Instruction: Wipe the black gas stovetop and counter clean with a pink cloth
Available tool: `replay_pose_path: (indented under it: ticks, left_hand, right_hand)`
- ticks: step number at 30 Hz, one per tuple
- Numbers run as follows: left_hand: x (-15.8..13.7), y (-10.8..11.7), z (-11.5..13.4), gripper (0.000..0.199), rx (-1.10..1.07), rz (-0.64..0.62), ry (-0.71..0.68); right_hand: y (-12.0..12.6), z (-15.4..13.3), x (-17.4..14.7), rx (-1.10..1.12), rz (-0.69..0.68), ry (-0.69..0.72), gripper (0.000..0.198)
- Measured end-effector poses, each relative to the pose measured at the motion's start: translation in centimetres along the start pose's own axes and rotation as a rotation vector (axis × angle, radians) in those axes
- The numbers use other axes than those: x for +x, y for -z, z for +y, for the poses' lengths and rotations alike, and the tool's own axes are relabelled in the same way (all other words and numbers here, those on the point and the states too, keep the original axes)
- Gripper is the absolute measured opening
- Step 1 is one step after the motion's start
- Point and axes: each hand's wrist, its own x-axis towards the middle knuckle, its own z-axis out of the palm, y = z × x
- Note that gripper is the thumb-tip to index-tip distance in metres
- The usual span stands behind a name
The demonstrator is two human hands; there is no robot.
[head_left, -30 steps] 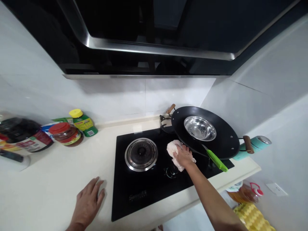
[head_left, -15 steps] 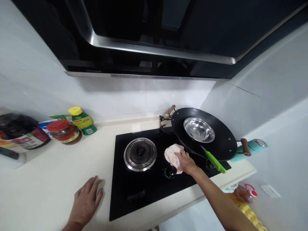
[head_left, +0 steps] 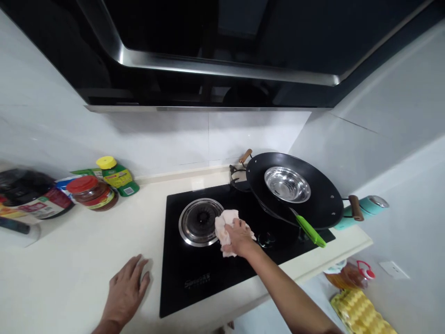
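Observation:
My right hand (head_left: 239, 237) presses a crumpled white cloth (head_left: 224, 227) onto the black glass cooktop (head_left: 208, 273), right beside the round steel burner (head_left: 198, 221). My left hand (head_left: 127, 291) rests flat with fingers spread on the pale counter (head_left: 69, 260), just left of the cooktop's front corner. On the right burner sits a black wok (head_left: 320, 204) with wooden handles, holding a steel bowl (head_left: 287, 184). A green-handled utensil (head_left: 309, 231) leans out over the wok's near rim.
A red-lidded jar (head_left: 91, 192), a yellow-capped green bottle (head_left: 116, 175) and packets stand at the back left by the wall. A teal bottle (head_left: 365, 208) lies at the counter's right end. The range hood (head_left: 222, 69) hangs overhead. An egg tray (head_left: 361, 313) sits below right.
My right hand has slid the cloth leftward across the cooktop, from beside the wok to the edge of the left burner. The left hand has stayed put.

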Motion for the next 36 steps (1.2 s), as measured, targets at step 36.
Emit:
replay_pose_path:
  ticks: [36]
  left_hand:
    - [0.5,0.0,-0.3,0.064,-0.055,-0.069,0.046]
  right_hand:
    - [0.4,16.4,0.5,0.14,0.359,-0.25,0.049]
